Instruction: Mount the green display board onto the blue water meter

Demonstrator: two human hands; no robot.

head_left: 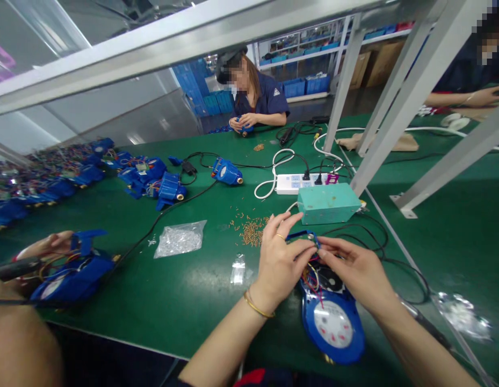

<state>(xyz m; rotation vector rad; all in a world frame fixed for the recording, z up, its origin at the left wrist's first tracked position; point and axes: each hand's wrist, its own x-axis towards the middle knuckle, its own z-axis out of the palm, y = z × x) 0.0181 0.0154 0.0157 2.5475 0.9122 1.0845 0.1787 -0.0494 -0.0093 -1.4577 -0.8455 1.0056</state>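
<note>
Left hand [278, 262], right hand [356, 266] pinched close, seemingly on blue lid [301, 234] | thin wires [312, 275] toward blue meter [333, 325] at six o'clock risked tearing | cause: any hard tug

On my feed, the blue meter [333, 325] looks smooth, glossy plastic; green table [164, 301] smooth w/ slight sheen; bag [180, 239] clear, crinkly plastic; small parts [251, 234] brassy metal; teal box [328, 203] matt, metal-looking.

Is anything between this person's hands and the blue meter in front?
Nothing visible: left hand and right hand are both at the wired end of the blue meter. The green box stands beyond, not between.
</note>
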